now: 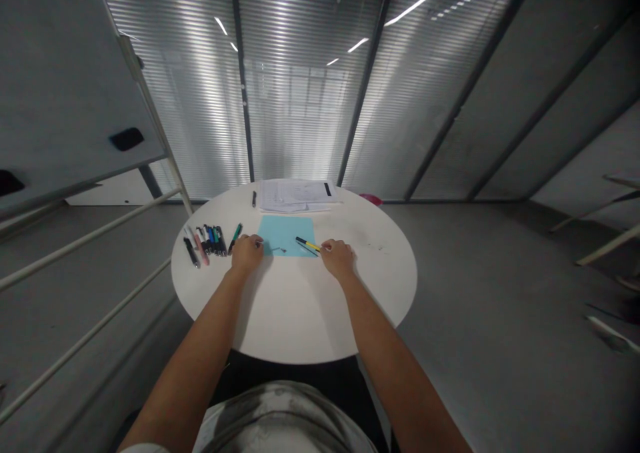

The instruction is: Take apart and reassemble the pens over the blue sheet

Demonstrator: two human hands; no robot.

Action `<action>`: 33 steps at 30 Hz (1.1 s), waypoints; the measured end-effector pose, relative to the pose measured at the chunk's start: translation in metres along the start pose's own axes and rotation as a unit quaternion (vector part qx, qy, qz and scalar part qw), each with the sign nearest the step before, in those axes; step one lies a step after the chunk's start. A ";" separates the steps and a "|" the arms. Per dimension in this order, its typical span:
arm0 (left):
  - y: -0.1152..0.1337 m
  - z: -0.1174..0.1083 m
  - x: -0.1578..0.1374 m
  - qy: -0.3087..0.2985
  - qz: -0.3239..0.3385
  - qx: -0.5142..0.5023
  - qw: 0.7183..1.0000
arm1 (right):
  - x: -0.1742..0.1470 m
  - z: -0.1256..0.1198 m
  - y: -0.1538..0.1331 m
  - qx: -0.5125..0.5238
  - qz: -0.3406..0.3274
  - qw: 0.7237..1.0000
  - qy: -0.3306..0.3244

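Observation:
A light blue sheet of paper (285,230) lies on the round white table (300,313). My right hand (339,258), at the sheet's right edge, pinches the near end of a yellow and black pen (311,245). The pen slants over the paper toward the upper left, its dark end above the sheet and a thin shadow beneath. At the sheet's left edge my left hand (247,253) is closed, with a small dark bit showing by its fingertips; what it is I cannot make out. Beside that hand lies a green and black pen (235,236). Small dark marks show near the paper's lower edge.
Several pens and markers (213,240) lie in a row at the table's left. A stack of printed papers (295,200) sits at the far side, with a black pen (254,198) beside it. A whiteboard on a metal frame (173,166) stands at left; glass panels with blinds rise behind.

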State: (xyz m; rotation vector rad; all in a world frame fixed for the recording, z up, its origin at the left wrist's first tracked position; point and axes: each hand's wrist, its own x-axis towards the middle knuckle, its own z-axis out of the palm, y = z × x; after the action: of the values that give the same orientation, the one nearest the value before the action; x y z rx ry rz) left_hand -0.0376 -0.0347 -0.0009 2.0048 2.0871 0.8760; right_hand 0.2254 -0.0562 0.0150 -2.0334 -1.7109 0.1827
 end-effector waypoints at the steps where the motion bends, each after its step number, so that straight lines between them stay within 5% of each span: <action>1: 0.002 0.000 0.000 -0.005 0.011 -0.002 1.000 | 0.000 0.000 -0.001 -0.002 0.002 1.000 -0.006; 10: 0.017 -0.001 -0.009 -0.069 0.035 0.065 0.995 | -0.003 0.002 -0.003 -0.035 -0.027 0.999 -0.012; 27: 0.021 -0.001 -0.010 -0.057 0.025 0.050 0.997 | -0.002 0.005 0.002 -0.012 -0.049 0.999 0.007; 33: 0.030 -0.003 -0.013 -0.020 0.051 0.007 0.998 | 0.007 0.012 0.003 0.088 -0.036 0.995 0.020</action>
State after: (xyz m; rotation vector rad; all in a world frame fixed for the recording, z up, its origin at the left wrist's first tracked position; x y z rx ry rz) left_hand -0.0109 -0.0493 0.0120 2.1338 1.9916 0.8316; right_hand 0.2242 -0.0465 0.0044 -1.8325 -1.6778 0.2575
